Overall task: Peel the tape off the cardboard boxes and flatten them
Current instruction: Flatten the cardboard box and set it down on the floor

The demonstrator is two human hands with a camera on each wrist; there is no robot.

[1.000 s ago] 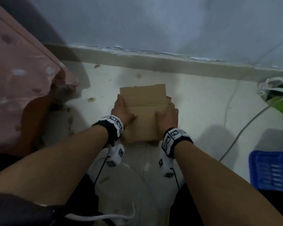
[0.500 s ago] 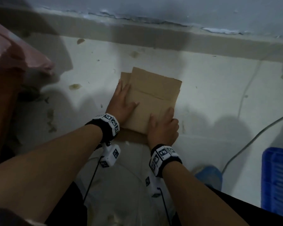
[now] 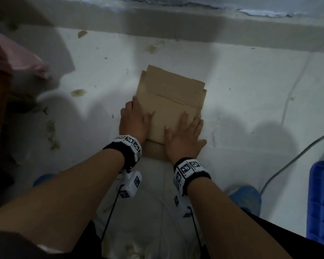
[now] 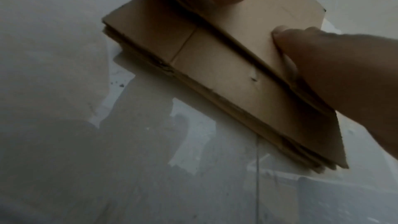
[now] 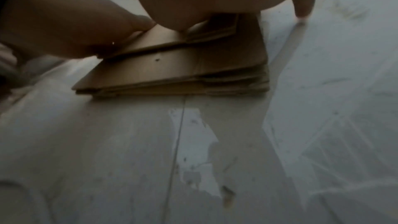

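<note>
A flattened brown cardboard box (image 3: 172,98) lies on the pale floor, stacked on other flat cardboard layers (image 5: 176,74) whose edges show below it. My left hand (image 3: 133,120) lies flat on its near left corner with the thumb on top. My right hand (image 3: 185,133) lies palm down with spread, straight fingers on its near right corner. In the left wrist view the stack (image 4: 215,60) shows several layers, with the right hand's thumb (image 4: 286,40) pressed on the top sheet. No tape shows in any view.
A wall base (image 3: 195,28) runs across the far side. A pink cloth (image 3: 17,58) hangs at left. A blue crate (image 3: 322,202) stands at right with a cable (image 3: 288,165) beside it. Blue footwear (image 3: 245,199) sits near my right arm.
The box went from being held between both hands to lying flat on the floor. Both hands moved onto its near corners, and the right hand's fingers spread out flat.
</note>
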